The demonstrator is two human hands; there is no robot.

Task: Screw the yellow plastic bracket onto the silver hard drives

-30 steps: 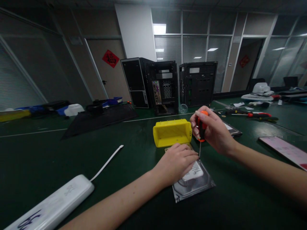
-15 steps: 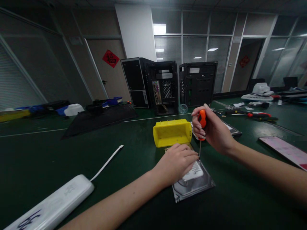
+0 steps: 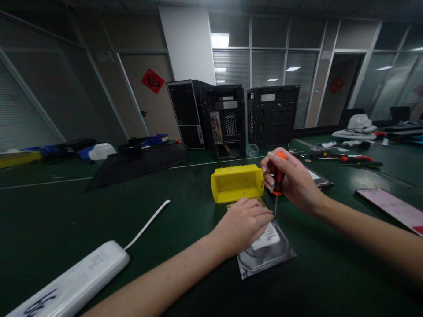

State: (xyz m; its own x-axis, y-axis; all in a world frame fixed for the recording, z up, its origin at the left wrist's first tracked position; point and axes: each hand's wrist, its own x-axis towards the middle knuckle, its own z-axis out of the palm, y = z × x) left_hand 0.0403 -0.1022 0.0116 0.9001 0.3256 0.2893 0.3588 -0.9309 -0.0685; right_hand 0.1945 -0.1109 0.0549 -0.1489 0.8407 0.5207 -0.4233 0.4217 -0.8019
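Observation:
A silver hard drive [image 3: 276,252] with a white label lies flat on the green table. My left hand [image 3: 246,222] rests across its far part, holding it down, with the fingers bent over toward the right edge and the thumb hidden. In my right hand [image 3: 291,178] is a screwdriver [image 3: 278,181] with an orange and black handle, its thin shaft pointing down. Its tip meets the drive's right edge beside my left fingertips; the screw there is too small to make out. Just beyond the drive, a yellow bin [image 3: 236,184] lies with its opening toward me.
Another drive [image 3: 319,178] lies behind my right hand. Pliers and other tools [image 3: 357,159] are at right, near a pink-screened phone [image 3: 393,207]. Computer cases [image 3: 228,123] stand at the back beside a clear cup [image 3: 252,150]. A white power strip [image 3: 79,277] occupies the front left.
My right fingers have shifted on the screwdriver handle, with the thumb now over its upper part and more of the black grip showing. My left hand and the drive have stayed put.

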